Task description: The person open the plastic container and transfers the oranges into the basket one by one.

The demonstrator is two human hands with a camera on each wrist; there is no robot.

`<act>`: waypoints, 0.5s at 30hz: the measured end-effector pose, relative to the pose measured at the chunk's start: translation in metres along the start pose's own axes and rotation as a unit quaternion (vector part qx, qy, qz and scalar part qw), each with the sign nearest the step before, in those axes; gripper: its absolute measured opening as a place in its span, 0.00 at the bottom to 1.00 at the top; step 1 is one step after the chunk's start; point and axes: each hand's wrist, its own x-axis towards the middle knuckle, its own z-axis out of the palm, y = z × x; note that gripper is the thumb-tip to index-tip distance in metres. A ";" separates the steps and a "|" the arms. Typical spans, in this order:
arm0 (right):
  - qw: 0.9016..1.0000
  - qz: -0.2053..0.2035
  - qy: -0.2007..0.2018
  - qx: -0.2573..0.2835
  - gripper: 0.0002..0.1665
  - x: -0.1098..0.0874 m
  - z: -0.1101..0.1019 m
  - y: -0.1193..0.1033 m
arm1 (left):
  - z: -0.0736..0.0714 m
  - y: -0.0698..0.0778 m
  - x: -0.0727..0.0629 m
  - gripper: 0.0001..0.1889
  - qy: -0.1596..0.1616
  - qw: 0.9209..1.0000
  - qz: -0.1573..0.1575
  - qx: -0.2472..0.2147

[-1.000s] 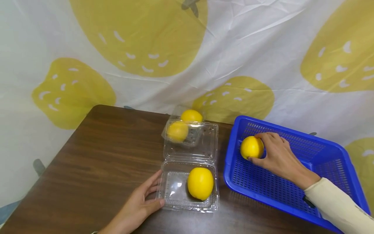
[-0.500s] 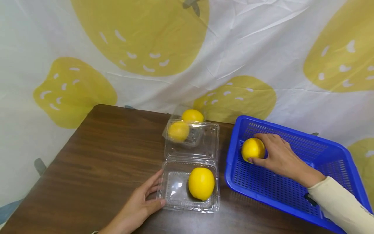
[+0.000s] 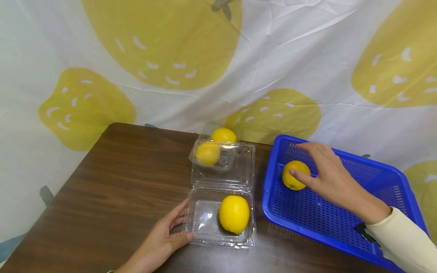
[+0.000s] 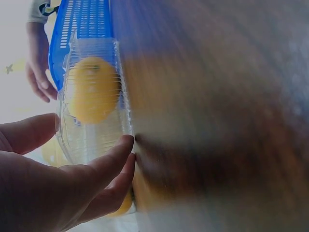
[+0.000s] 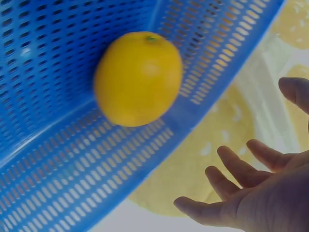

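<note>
In the head view, my right hand (image 3: pixel 338 180) is spread above a lemon (image 3: pixel 294 180) at the left end of a blue plastic basket (image 3: pixel 310 229). In the right wrist view, a gap shows between the lemon (image 5: pixel 138 79) and the fingers. My left hand (image 3: pixel 162 237) touches the left side of a clear hinged clamshell box (image 3: pixel 205 237), its fingers fairly straight along the wall. The box lies with its lid folded back, and one lemon (image 3: pixel 234 214) sits in the right half of its base. Its ribbed side stands near the left fingertips (image 4: pixel 126 140) in the left wrist view.
Behind the raised lid, a second clear box (image 3: pixel 223 165) holds two lemons (image 3: pixel 207 153), partly seen through plastic. A brown wooden table (image 3: pixel 119 189) carries everything, and a lemon-print cloth (image 3: pixel 164 102) hangs along its back edge.
The right hand lowered a lemon a little into the basket and let go of it. Its fingers have spread and lifted off. The left hand and the box have stayed in place.
</note>
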 end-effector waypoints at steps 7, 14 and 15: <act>0.999 -0.024 0.023 0.017 0.40 0.000 -0.003 -0.019 | 0.000 -0.001 0.000 0.46 -0.001 1.000 0.001 -0.001; 0.998 -0.037 0.031 0.033 0.41 -0.003 -0.004 -0.037 | 0.000 -0.001 0.001 0.46 -0.002 1.000 0.002 -0.001; 0.998 -0.037 0.031 0.034 0.41 -0.003 -0.004 -0.040 | 0.000 0.000 0.001 0.46 -0.002 1.000 0.001 -0.001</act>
